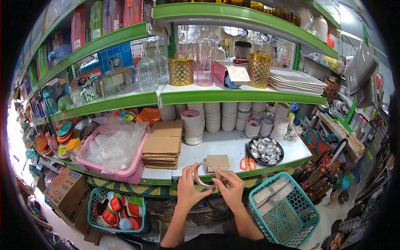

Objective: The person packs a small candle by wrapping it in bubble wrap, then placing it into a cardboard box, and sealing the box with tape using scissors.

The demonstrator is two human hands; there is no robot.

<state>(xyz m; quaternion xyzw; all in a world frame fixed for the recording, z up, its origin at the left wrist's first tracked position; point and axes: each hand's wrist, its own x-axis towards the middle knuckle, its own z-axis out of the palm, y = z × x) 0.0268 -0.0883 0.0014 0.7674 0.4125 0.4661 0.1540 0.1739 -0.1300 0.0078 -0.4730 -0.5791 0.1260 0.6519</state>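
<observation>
Both hands hold a roll of clear tape (197,176) upright over the front edge of the shelf. My left hand (189,188) grips its left side, with the thumb under the lower rim. At the right side, the fingers and thumb of my right hand (230,188) are closed on the rim. Just behind the roll lies a small stack of brown cardboard pieces (220,159). Orange-handled scissors (248,163) rest to the right of that stack. Farther right, a round black tray (249,151) holds many small silvery pieces.
Flat cardboard sheets (163,139) and a pink basket (143,160) of bubble wrap stand left. Stacked white bowls (212,118) line the shelf's back. Below right, a teal basket (313,210) holds wrapped bundles (280,192); another teal basket (92,210) of red and white items sits lower left.
</observation>
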